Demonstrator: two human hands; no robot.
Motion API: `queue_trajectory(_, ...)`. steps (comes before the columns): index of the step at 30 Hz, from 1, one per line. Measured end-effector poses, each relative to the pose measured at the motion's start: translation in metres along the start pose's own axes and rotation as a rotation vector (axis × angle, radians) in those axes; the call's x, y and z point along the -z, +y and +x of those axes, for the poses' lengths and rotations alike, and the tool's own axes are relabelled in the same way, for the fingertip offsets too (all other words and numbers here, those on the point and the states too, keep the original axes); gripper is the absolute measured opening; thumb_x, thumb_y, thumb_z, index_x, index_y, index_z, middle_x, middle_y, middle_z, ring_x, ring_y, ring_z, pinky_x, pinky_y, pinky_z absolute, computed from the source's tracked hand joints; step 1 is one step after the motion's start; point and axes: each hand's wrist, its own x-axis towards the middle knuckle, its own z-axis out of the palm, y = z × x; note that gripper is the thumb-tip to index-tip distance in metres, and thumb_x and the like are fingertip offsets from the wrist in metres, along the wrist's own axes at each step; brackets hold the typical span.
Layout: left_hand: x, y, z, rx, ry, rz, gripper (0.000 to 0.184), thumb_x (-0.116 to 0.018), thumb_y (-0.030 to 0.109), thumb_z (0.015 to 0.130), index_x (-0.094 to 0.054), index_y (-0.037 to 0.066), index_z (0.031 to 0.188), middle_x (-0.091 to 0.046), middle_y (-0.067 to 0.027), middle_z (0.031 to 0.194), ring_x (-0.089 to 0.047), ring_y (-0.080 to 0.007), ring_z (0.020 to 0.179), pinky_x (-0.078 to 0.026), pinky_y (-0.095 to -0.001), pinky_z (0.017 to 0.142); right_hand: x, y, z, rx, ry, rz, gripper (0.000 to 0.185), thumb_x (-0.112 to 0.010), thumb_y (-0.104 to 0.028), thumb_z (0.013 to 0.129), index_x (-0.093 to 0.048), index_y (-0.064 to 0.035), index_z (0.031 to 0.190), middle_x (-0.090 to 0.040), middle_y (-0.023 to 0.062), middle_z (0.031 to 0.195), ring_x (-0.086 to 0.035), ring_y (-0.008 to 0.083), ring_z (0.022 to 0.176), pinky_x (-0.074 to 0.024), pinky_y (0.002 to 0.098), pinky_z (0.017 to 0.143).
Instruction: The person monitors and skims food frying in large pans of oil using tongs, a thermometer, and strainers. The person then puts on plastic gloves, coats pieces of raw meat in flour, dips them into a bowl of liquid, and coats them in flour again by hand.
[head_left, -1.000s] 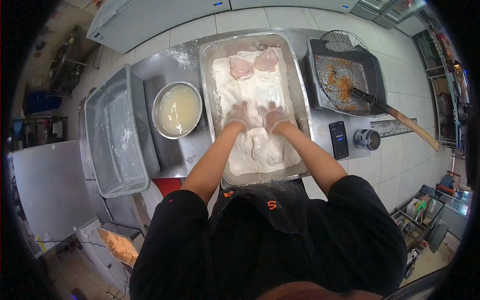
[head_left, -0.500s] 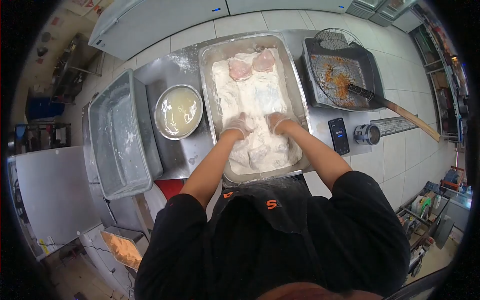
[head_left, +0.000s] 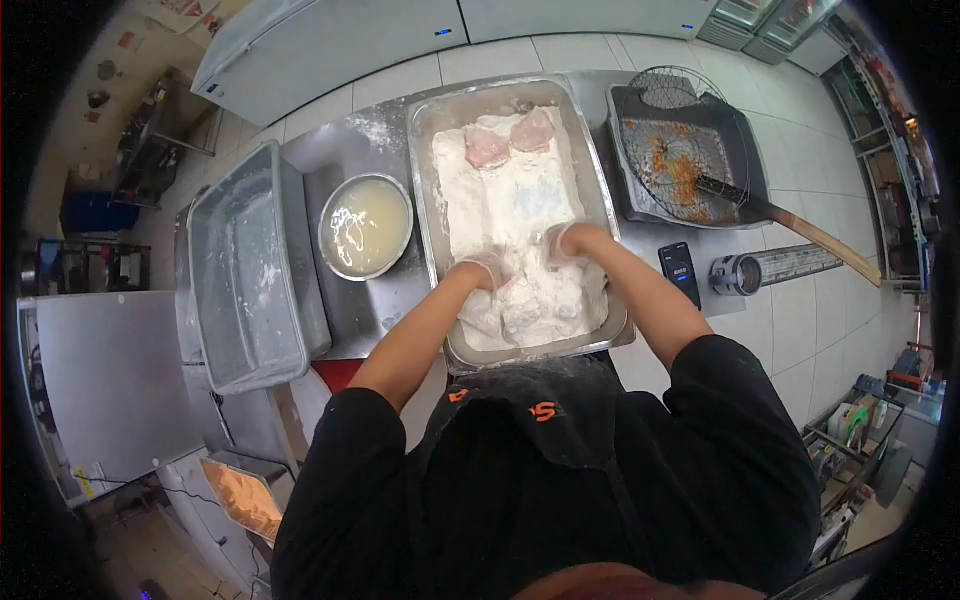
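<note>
Both hands, in clear gloves, are down in the white flour (head_left: 545, 195) of a deep metal pan (head_left: 597, 140). My left hand (head_left: 488, 271) is at the left middle of the pan, its fingers sunk in flour and hidden. Across from it, my right hand (head_left: 568, 244) has its fingers likewise covered by flour. Between and below the hands lie flour-coated lumps (head_left: 522, 318), their kind hidden by the coating. At the far end, two pale pink pieces of raw meat, a left one (head_left: 487, 147) and a right one (head_left: 533, 131), rest on the flour.
Left of the pan stand a round bowl of pale liquid (head_left: 366, 228) and a grey plastic tub (head_left: 297, 270). To the right are a dark tray (head_left: 745, 150) with orange crumbs, a wire skimmer (head_left: 700, 165) with a wooden handle, a phone (head_left: 680, 275) and a metal can (head_left: 737, 275).
The right hand has shifted slightly within the flour, and the flour between the hands is heaped differently. The whole view has moved a little. Both meat pieces stay at the far end.
</note>
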Motion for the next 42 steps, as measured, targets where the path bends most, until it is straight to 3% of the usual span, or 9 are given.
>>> queue_trajectory(6,0.065,0.029,-0.037,-0.004,-0.267,0.108,0.067,-0.055,0.053,0.073,-0.058,0.000,0.115,-0.054,-0.0243,0.119,-0.053,-0.0343,0.111,-0.040,-0.0354,0.094,0.028,0.017,-0.007,0.157,0.168,-0.066,0.030,-0.057,-0.019,0.074,-0.063,0.0022,0.095,-0.065,0.0194,0.091,-0.061,0.0304,0.080,-0.0474,0.0405,0.071)
queue_trajectory(8,0.037,0.026,-0.020,0.092,0.076,0.015,0.071,-0.055,0.056,0.072,-0.057,0.000,0.115,-0.053,-0.0238,0.122,-0.051,-0.0339,0.114,-0.039,-0.0360,0.095,0.023,0.005,-0.013,0.030,0.122,-0.285,0.035,-0.055,-0.019,0.075,-0.061,0.0017,0.102,-0.064,0.0203,0.096,-0.062,0.0321,0.087,-0.0477,0.0409,0.078)
queue_trajectory(13,0.037,0.011,-0.008,0.004,0.097,-0.065,0.077,-0.057,0.057,0.071,-0.052,-0.001,0.122,-0.051,-0.0255,0.123,-0.049,-0.0342,0.116,-0.039,-0.0374,0.096,0.005,-0.003,-0.018,-0.121,0.594,-0.187,0.024,-0.051,-0.017,0.079,-0.067,-0.0017,0.089,-0.064,0.0210,0.097,-0.063,0.0310,0.089,-0.0486,0.0402,0.079)
queue_trajectory(17,0.074,0.008,-0.032,0.205,0.471,-0.280,0.077,-0.058,0.057,0.071,-0.053,-0.001,0.120,-0.054,-0.0230,0.121,-0.051,-0.0349,0.114,-0.040,-0.0382,0.095,-0.004,0.029,0.012,0.149,0.730,-0.254,0.024,-0.048,-0.013,0.078,-0.063,-0.0019,0.094,-0.062,0.0196,0.097,-0.060,0.0339,0.090,-0.0481,0.0430,0.078)
queue_trajectory(25,0.060,-0.018,0.009,0.035,0.382,-0.075,0.044,-0.057,0.024,0.077,-0.049,0.012,0.119,-0.058,-0.0221,0.107,-0.057,-0.0368,0.101,-0.045,-0.0423,0.086,-0.017,0.038,0.031,-0.206,0.637,-0.230,0.029,-0.051,-0.023,0.080,-0.066,-0.0007,0.092,-0.063,0.0197,0.097,-0.061,0.0320,0.096,-0.0472,0.0363,0.083)
queue_trajectory(29,0.046,-0.017,0.000,0.010,0.496,0.210,0.032,-0.046,0.016,0.085,-0.051,0.012,0.116,-0.047,-0.0191,0.118,-0.056,-0.0349,0.101,-0.045,-0.0405,0.088,-0.027,0.041,0.029,-0.032,0.601,-0.373,0.028,-0.053,-0.023,0.078,-0.066,-0.0016,0.091,-0.063,0.0193,0.095,-0.062,0.0328,0.092,-0.0486,0.0370,0.080)
queue_trajectory(34,0.055,-0.022,0.022,-0.144,0.505,0.247,0.032,-0.056,0.019,0.080,-0.055,0.011,0.112,-0.052,-0.0185,0.113,-0.058,-0.0341,0.097,-0.047,-0.0400,0.084,-0.052,0.059,0.083,-0.274,0.766,-0.049,0.025,-0.055,-0.022,0.079,-0.064,-0.0026,0.092,-0.063,0.0197,0.098,-0.062,0.0340,0.092,-0.0496,0.0401,0.078)
queue_trajectory(37,0.089,0.009,-0.015,-0.246,0.399,0.156,0.039,-0.061,0.009,0.071,-0.059,0.010,0.111,-0.061,-0.0165,0.105,-0.061,-0.0316,0.094,-0.048,-0.0367,0.083,-0.041,0.038,0.039,-0.323,0.893,0.135,0.030,-0.053,-0.019,0.080,-0.062,-0.0035,0.104,-0.063,0.0156,0.104,-0.059,0.0314,0.099,-0.0463,0.0390,0.085)
queue_trajectory(42,0.084,0.010,-0.016,-0.270,0.383,-0.102,0.037,-0.067,0.023,0.068,-0.065,0.008,0.101,-0.066,-0.0161,0.094,-0.063,-0.0304,0.087,-0.049,-0.0350,0.077,-0.002,-0.019,-0.043,-0.250,0.925,0.317,0.031,-0.054,-0.019,0.081,-0.058,-0.0024,0.107,-0.061,0.0177,0.106,-0.058,0.0309,0.099,-0.0460,0.0382,0.086)
